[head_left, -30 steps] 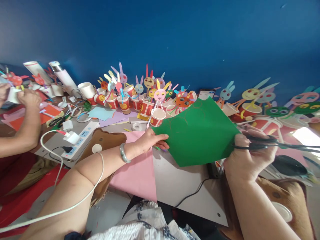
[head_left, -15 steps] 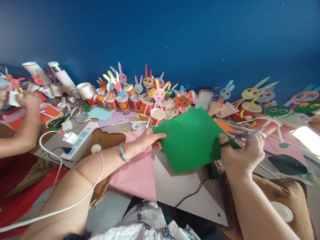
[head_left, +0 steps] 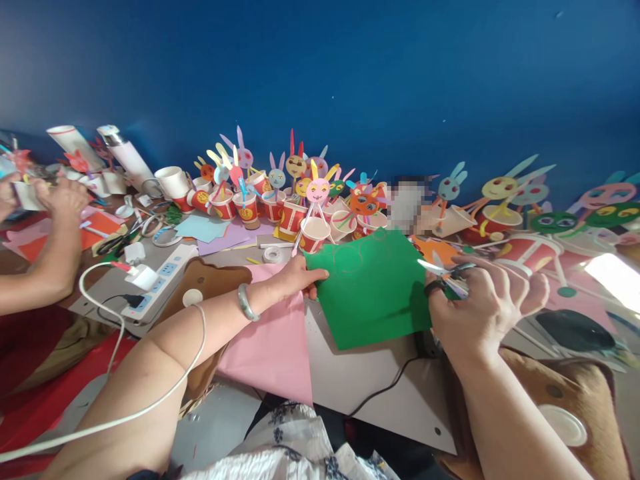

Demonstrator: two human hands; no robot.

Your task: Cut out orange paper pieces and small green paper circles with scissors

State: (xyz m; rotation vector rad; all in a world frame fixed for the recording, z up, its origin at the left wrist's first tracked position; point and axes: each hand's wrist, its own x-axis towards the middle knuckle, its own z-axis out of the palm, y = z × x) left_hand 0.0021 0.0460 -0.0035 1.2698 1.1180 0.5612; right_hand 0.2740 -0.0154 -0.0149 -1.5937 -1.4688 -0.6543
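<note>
A: Green sheet (head_left: 373, 293): position?
B: Lowered within frame centre; orange paper (head_left: 437, 250) now exposed right of centre.
A: Scissors (head_left: 443, 271): orientation?
B: Turned in the right hand (head_left: 483, 310); blades (head_left: 431, 267) now point left, near the sheet's right edge.

The left grip (head_left: 300, 275) holds the left edge of a green sheet (head_left: 373, 300), on which round outlines (head_left: 361, 260) are drawn. The right grip (head_left: 477, 310) has the scissors (head_left: 434, 269), blades apart, near the sheet's right side. Behind, paper cups (head_left: 316, 245) with rabbit figures (head_left: 318, 191) are on the tabletop (head_left: 355, 380).
</note>
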